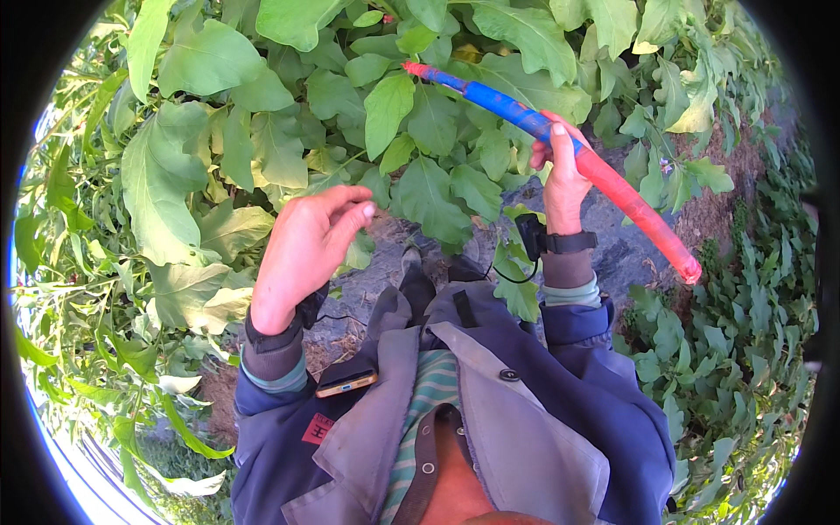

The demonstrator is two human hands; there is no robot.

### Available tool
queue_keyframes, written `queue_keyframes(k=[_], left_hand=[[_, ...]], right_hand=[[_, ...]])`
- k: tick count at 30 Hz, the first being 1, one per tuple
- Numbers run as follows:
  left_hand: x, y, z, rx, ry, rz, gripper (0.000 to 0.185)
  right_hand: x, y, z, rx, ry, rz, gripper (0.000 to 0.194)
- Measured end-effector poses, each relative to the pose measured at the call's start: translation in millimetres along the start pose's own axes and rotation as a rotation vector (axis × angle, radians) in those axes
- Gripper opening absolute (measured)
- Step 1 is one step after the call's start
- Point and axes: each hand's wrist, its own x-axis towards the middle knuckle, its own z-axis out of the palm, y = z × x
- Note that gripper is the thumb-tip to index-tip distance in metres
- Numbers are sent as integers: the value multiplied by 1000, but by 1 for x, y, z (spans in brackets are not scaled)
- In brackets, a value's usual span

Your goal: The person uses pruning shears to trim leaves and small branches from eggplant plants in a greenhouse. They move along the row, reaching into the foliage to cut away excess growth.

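Observation:
My right hand [566, 157] is closed around a long, slightly curved rod [623, 190] wrapped in blue and red tape. The rod slants from the leaves at upper centre down to the right, its red lower end clear of my hand. My left hand [315, 243] is raised among the leaves on the left, its fingers curled loosely, thumb near the fingertips; nothing shows in it. Broad-leaved plants, seemingly eggplants [430, 190], grow before me, with leaves between and beyond both hands. Each wrist wears a dark strap with a small device and a cable.
Grey ground sheeting [607, 246] lies around my shoes and to the right. Dense foliage [695, 354] borders the right side, and more leafy stems [85, 289] crowd the left. A smartphone [346, 385] protrudes by my jacket at the left. A purple flower [665, 165] hangs at the right.

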Motion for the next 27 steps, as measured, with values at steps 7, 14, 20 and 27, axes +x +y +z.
queue_keyframes(k=[7, 14, 20, 27], left_hand=[[17, 6, 5, -125, 75, -31, 27], [31, 17, 24, -95, -3, -41, 30], [43, 9, 42, -138, -86, -57, 29], [86, -44, 175, -130, -549, 0, 41]], right_hand=[[5, 7, -11, -18, -1, -8, 38], [16, 16, -23, 27, -40, 16, 34], [-10, -6, -98, 100, 78, -19, 40], [-80, -39, -192, 82, 351, 23, 49]])
